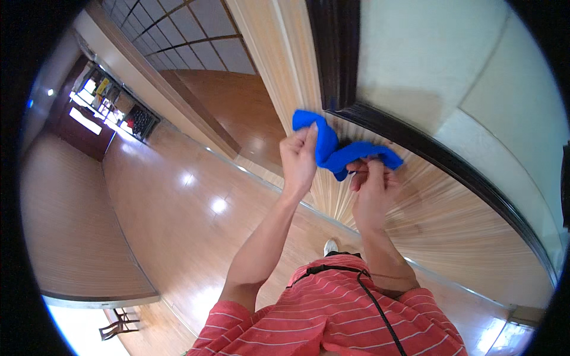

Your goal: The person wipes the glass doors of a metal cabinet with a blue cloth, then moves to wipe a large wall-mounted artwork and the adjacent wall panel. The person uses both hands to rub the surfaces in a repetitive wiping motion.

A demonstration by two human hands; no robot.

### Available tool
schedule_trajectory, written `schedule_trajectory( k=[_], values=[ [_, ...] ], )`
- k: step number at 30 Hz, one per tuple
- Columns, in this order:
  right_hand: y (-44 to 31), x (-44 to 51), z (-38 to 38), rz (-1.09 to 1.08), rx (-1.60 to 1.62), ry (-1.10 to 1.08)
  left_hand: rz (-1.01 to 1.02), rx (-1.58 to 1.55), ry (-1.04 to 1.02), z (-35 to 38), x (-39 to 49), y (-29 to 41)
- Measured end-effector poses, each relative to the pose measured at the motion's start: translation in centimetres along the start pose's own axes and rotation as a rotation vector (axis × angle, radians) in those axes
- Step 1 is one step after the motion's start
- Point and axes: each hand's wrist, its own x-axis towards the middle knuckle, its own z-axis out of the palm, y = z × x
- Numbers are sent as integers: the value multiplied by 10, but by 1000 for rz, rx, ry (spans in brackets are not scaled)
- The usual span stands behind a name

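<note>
A bright blue cloth (327, 144) hangs bunched between my two hands, in front of a wood-grain wall panel (427, 200). My left hand (299, 153) pinches its left part between thumb and fingers. Lower and to the right, my right hand (373, 184) has hold of the other part; some of its fingers are blurred and partly behind the thumb. Just beyond the cloth is the corner of a dark frame (340, 100) around a pale panel (414, 66). I cannot tell whether the cloth touches the wall.
Left of the panel, a doorway leads to a room with a wooden floor (231, 102) and a grid-patterned screen (191, 31). A shiny corridor floor (178, 200) runs along the left. A dark wooden chair (118, 324) stands at the lower left. My white shoe (330, 246) is near the wall's base.
</note>
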Motion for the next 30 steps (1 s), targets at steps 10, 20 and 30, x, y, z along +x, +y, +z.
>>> schedule_trajectory(
  k=[10, 20, 30],
  values=[
    [20, 3, 48, 100, 21, -25, -3, -11, 1, -19, 12, -2],
    [63, 2, 84, 140, -135, 177, -162, -77, -22, -68, 34, -34],
    [69, 6, 127, -182, -165, 114, -122, -479, -494, -79, 134, -34]
  ],
)
